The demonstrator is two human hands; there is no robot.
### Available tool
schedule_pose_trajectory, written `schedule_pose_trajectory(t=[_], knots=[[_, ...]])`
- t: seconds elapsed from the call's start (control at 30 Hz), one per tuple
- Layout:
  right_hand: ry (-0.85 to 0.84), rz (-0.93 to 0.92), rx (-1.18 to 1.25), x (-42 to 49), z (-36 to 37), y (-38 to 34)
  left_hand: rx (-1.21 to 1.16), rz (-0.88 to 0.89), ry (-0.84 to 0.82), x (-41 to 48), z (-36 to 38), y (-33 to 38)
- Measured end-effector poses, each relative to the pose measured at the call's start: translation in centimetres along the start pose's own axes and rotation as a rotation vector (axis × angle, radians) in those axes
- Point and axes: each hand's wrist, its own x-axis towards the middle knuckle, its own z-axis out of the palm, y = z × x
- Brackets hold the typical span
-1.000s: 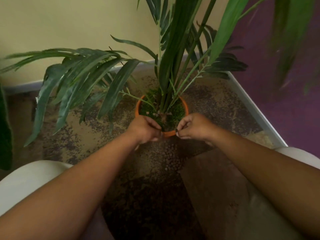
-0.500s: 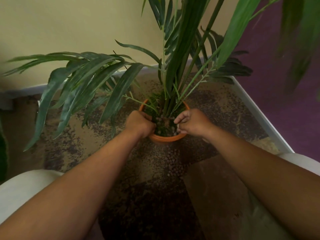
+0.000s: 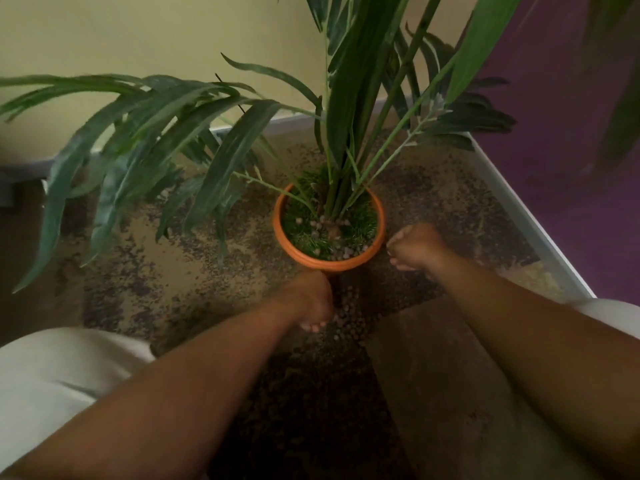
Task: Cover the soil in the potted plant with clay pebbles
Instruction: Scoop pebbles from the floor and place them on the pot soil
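Observation:
An orange pot (image 3: 287, 249) stands on the floor in a room corner and holds a tall plant (image 3: 349, 109) with long green leaves. Green moss covers the soil, and a few clay pebbles (image 3: 341, 252) lie near the stems and the front rim. More loose clay pebbles (image 3: 348, 313) sit in a pile on the floor just in front of the pot. My left hand (image 3: 310, 301) is down on this pile with curled fingers; whether it holds pebbles is hidden. My right hand (image 3: 414, 245) is curled beside the pot's right rim.
The floor (image 3: 156, 268) around the pot is mottled brown and tan with scattered dark specks. A yellow wall (image 3: 138, 36) stands behind and a purple wall (image 3: 571, 168) with a white skirting board to the right. My light-trousered knees (image 3: 52, 382) frame the lower corners.
Both hands have come out of the pot. The left one moved down to the pebble pile on the floor, the right one drew back to the pot's right side. Pebbles now lie in the pot.

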Motion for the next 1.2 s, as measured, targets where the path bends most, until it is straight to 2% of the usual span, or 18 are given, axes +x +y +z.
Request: schedule_pose_trajectory(t=[0.1,0.2,0.33,0.43,0.57,0.73,0.9,1.2], knots=[[-0.055,-0.098,-0.170,-0.3,2.0,1.4,0.147,-0.020,0.251,2.3,3.3,-1.0],[-0.129,-0.129,-0.243,-0.8,4.3,3.0,0.109,-0.058,0.271,3.7,5.6,-1.5],[-0.175,-0.059,-0.378,-0.9,5.9,5.4,0.101,-0.041,0.266,4.9,7.5,-1.2],[-0.260,-0.035,-0.542,-1.0,6.2,7.3,0.146,-0.022,0.297,5.2,8.3,-0.9],[-0.302,-0.039,-0.624,-1.0,6.6,8.3,0.169,-0.012,0.347,5.5,8.8,-0.7],[-0.331,-0.071,-0.554,-1.1,7.5,8.5,0.128,-0.032,0.342,5.6,9.0,-0.4],[-0.255,-0.141,-0.510,-1.7,8.2,9.2,0.048,-0.052,0.331,5.7,9.0,-0.3],[-0.227,-0.105,-0.488,-1.7,8.2,8.6,-0.044,-0.089,0.333,5.9,8.8,-0.8]])
